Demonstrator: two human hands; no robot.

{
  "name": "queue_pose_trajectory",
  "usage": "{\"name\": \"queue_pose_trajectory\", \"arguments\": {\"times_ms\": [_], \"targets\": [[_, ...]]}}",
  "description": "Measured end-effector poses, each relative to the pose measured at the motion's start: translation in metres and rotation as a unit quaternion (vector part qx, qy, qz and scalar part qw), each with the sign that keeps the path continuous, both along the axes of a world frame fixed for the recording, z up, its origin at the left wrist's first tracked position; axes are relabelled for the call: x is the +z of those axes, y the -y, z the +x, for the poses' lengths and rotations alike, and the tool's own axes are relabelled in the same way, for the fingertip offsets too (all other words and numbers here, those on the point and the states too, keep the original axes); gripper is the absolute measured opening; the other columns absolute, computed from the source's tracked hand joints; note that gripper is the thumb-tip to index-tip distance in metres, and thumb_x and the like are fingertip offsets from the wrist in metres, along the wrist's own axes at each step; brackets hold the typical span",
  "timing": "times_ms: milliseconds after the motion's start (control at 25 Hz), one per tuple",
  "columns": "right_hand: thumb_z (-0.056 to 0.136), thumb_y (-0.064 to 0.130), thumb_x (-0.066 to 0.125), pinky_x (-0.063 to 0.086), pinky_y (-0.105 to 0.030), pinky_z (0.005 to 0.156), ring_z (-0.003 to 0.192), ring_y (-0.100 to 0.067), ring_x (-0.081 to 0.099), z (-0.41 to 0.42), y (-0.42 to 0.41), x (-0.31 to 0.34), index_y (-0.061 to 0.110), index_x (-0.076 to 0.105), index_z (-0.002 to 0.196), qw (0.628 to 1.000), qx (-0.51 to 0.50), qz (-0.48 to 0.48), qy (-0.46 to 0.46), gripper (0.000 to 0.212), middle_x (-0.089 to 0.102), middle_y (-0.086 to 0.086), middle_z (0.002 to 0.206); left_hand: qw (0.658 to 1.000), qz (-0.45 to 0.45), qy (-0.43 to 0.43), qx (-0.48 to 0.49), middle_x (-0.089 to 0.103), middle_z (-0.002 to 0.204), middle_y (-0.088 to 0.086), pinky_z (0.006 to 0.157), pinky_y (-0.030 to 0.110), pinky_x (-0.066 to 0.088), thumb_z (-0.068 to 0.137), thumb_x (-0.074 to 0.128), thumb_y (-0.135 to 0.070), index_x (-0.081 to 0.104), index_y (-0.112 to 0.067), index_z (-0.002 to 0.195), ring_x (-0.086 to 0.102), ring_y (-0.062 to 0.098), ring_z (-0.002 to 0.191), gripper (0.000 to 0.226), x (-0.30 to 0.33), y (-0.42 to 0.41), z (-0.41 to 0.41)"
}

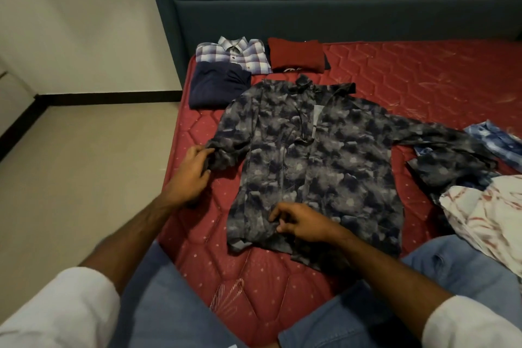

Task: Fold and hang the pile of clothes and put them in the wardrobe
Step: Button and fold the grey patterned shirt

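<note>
A dark grey-and-navy patterned shirt (319,161) lies spread flat on the red mattress (409,79), collar toward the headboard. My left hand (190,171) grips the end of its left sleeve at the mattress's left side. My right hand (299,223) pinches the fabric near the shirt's bottom hem. Three folded garments sit beyond it: a plaid shirt (234,55), a navy piece (219,87) and a dark red piece (295,58). Unfolded clothes lie at the right: a white-and-red garment (488,217) and a blue tie-dye one (497,141).
A teal padded headboard (339,3) stands behind the mattress. Beige floor (84,164) and a cream wall lie to the left. My legs in blue jeans (423,305) rest on the mattress's near edge. No wardrobe is in view.
</note>
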State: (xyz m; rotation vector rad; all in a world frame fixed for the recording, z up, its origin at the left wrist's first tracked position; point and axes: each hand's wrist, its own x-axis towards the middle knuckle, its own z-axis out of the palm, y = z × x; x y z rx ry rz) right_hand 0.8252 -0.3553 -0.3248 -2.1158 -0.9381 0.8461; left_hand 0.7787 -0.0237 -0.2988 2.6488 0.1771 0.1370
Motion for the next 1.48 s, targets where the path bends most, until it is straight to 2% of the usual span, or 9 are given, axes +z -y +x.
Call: {"name": "queue_pose_trajectory", "arguments": {"times_ms": [80,240,440,600,720,800,920,1120,1480], "targets": [[0.094,0.012,0.071,0.050,-0.022,0.072,0.073,-0.005,0.059,0.005,0.002,0.001,0.019,0.069,0.111,0.998,-0.027,0.040,-0.050,0.018,0.062,0.007,0.081,0.996,0.089,-0.003,-0.002,0.023,0.158,0.013,0.113,0.053,0.030,0.088,0.070,-0.036,0.039,-0.023,0.150,0.028,0.037,0.142,0.070,0.009,0.021,-0.005],[0.094,0.011,0.071,0.050,-0.025,0.077,0.078,-0.009,0.058,0.011,0.005,0.007,0.018,0.071,0.106,0.983,-0.107,0.118,-0.092,0.014,0.061,0.004,0.082,0.932,0.213,-0.034,-0.290,0.043,0.138,-0.007,0.090,0.039,0.041,0.085,0.039,-0.084,0.042,-0.032,0.139,0.047,0.014,0.117,0.075,0.012,0.081,-0.044],[0.099,0.014,0.064,0.054,-0.036,0.085,0.089,-0.019,0.065,0.019,0.009,0.015,0.028,0.068,0.104,0.979,-0.155,0.129,-0.040,0.016,0.067,0.001,0.096,0.962,0.149,-0.029,-0.226,0.068,0.104,0.000,0.074,0.037,0.043,0.094,0.056,-0.032,0.049,-0.024,0.109,0.067,0.025,0.091,0.018,0.002,0.084,-0.047],[0.097,0.049,0.061,0.050,-0.033,0.087,0.091,-0.006,0.058,-0.003,0.016,0.035,0.030,0.052,0.106,0.984,-0.057,0.050,0.160,0.023,0.060,0.013,0.100,0.994,-0.041,0.065,-0.079,0.067,0.085,-0.005,0.065,0.031,0.047,0.084,0.054,-0.016,0.056,-0.025,0.104,0.064,0.015,0.074,0.022,0.035,0.056,-0.037],[0.085,0.076,0.050,0.038,-0.039,0.096,0.096,-0.011,0.049,-0.031,0.026,0.027,0.027,0.048,0.110,0.898,0.115,-0.089,0.415,0.055,0.053,0.010,0.107,0.976,-0.155,0.147,0.030,0.059,0.065,0.005,0.060,0.028,0.041,0.083,0.059,0.002,0.064,-0.017,0.096,0.055,0.018,0.059,0.023,0.057,0.055,-0.036],[0.078,0.063,0.066,0.040,-0.043,0.094,0.098,-0.017,0.051,-0.035,0.036,0.012,0.025,0.049,0.117,0.854,0.134,-0.133,0.485,0.057,0.054,0.004,0.113,0.969,-0.187,0.153,0.057,0.056,0.061,0.008,0.057,0.033,0.042,0.083,0.060,0.005,0.064,-0.017,0.093,0.053,0.021,0.056,0.024,0.058,0.058,-0.039],[0.062,0.026,0.085,0.045,-0.043,0.086,0.093,-0.019,0.057,-0.029,0.047,0.009,0.027,0.053,0.118,0.848,0.082,-0.159,0.499,0.064,0.058,0.002,0.108,0.988,-0.093,0.118,0.037,0.061,0.070,0.000,0.058,0.036,0.043,0.083,0.064,-0.004,0.061,-0.022,0.098,0.061,0.022,0.063,0.024,0.045,0.049,-0.045],[0.077,0.018,0.071,0.046,-0.044,0.089,0.100,-0.023,0.053,-0.044,0.045,0.025,0.022,0.053,0.124,0.825,0.102,-0.104,0.547,0.051,0.053,-0.002,0.118,0.966,0.234,0.033,-0.107,0.054,0.097,0.007,0.057,0.043,0.048,0.069,0.068,-0.007,0.053,-0.017,0.102,0.061,0.036,0.080,0.038,0.022,0.028,-0.054],[0.065,0.030,0.079,0.042,-0.042,0.076,0.082,-0.023,0.064,-0.040,0.065,0.011,0.019,0.062,0.097,0.849,0.049,-0.235,0.470,0.038,0.069,0.001,0.084,0.956,0.186,-0.067,-0.215,0.047,0.096,-0.005,0.052,0.036,0.041,0.077,0.064,-0.009,0.038,-0.029,0.100,0.055,0.022,0.070,0.040,-0.006,0.015,-0.081]]}}
